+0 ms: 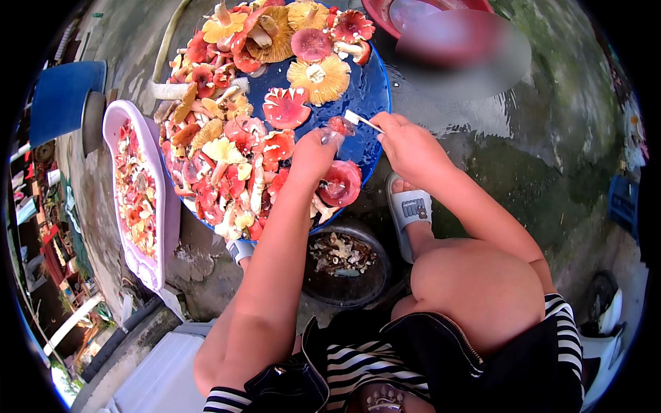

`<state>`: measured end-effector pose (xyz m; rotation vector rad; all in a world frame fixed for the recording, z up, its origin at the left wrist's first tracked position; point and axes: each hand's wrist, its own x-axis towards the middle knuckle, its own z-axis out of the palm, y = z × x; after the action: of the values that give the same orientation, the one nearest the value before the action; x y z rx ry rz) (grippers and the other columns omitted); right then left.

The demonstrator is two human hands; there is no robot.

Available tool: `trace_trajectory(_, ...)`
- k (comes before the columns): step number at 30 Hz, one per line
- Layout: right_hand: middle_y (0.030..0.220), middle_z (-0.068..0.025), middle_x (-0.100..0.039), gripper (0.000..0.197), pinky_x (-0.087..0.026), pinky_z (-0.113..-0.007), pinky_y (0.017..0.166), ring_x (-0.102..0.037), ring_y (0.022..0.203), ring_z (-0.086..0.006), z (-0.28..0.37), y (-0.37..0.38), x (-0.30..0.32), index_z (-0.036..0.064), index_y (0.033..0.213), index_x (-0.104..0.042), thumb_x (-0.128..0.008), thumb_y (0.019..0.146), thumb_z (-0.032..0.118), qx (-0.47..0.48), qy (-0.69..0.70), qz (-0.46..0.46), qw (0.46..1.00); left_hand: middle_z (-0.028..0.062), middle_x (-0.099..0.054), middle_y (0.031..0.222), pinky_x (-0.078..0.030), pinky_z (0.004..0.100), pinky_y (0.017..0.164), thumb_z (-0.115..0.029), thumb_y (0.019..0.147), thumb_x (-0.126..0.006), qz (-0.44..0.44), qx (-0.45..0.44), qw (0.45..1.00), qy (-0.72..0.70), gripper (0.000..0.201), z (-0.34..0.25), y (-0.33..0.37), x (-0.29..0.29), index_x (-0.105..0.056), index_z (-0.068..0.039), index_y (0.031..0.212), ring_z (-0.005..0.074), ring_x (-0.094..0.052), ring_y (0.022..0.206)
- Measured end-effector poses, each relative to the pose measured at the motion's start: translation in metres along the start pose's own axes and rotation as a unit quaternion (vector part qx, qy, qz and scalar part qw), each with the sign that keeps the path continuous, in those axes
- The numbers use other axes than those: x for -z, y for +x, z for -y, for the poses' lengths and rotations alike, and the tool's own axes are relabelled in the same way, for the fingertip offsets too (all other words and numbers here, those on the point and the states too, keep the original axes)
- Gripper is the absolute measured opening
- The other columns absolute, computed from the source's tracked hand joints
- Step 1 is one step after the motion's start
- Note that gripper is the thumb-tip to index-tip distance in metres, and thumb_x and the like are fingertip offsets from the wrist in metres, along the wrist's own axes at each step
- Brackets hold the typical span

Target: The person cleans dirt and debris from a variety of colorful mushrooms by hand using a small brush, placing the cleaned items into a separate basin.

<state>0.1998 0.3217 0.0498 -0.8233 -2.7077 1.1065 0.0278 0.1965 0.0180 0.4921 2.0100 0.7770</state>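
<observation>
My left hand point(315, 157) is closed on a small red mushroom point(339, 126), held over the near right part of a round blue tray point(358, 148). My right hand point(411, 150) grips a toothbrush point(352, 118) by its thin handle, the white head close to that mushroom; whether they touch I cannot tell. Red and yellow mushrooms point(224, 155) are heaped over the tray's left side. Nearer the bare blue part lie a gills-up yellow mushroom point(319, 77) and a red cap point(286, 108). Another red mushroom point(340, 184) rests beside my left wrist.
Left of the tray stands a long pink tub point(172, 213) filled with mushroom pieces. A dark basin point(344, 297) with scraps sits between my feet. At the far right is a red basin point(382, 17), partly blurred. The concrete floor point(475, 165) looks wet.
</observation>
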Motion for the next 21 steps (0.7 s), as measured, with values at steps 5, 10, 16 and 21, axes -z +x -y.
trace_trajectory(5,0.091,-0.0151,-0.060,0.026,-0.053,-0.046,0.063,-0.066,0.078,-0.0363,0.019,0.012,0.012,0.0104,0.121,-0.055,-0.054,0.096,0.016,-0.023,-0.179,0.017,0.983,0.0051,-0.066,0.104,-0.047,0.0285,0.086,-0.015,0.099,-0.056,0.067,0.066,0.988,-0.125,0.026,0.003,0.006,0.003,-0.063,-0.002,0.120,0.0150,-0.059,0.094)
trace_trajectory(10,0.090,-0.0122,-0.061,0.034,-0.054,-0.045,0.063,-0.066,0.076,-0.0345,0.014,0.008,0.004,0.0161,0.128,-0.059,-0.056,0.094,0.020,0.030,-0.129,0.001,0.991,0.0038,-0.064,0.107,-0.046,0.0288,0.087,-0.018,0.102,-0.052,0.088,0.096,0.973,-0.193,0.028,-0.011,-0.006,0.003,-0.061,-0.004,0.123,0.0132,-0.057,0.096)
trace_trajectory(16,0.088,-0.0136,-0.060,0.029,-0.054,-0.045,0.064,-0.065,0.076,-0.0349,0.020,0.014,0.004,0.0216,0.123,-0.064,-0.056,0.095,0.020,0.011,-0.110,0.021,0.994,0.0016,-0.062,0.107,-0.046,0.0283,0.085,-0.019,0.103,-0.050,0.101,0.091,0.977,-0.167,0.029,-0.008,-0.006,0.009,-0.058,-0.005,0.127,0.0110,-0.055,0.096)
trace_trajectory(21,0.088,-0.0144,-0.059,0.029,-0.053,-0.046,0.063,-0.064,0.071,-0.0360,0.018,0.009,-0.011,0.0227,0.121,-0.067,-0.057,0.094,0.020,0.044,-0.058,0.022,0.997,0.0011,-0.062,0.110,-0.046,0.0279,0.085,-0.019,0.103,-0.050,0.093,0.073,0.979,-0.165,0.030,-0.001,-0.003,0.007,-0.058,-0.005,0.128,0.0105,-0.055,0.099)
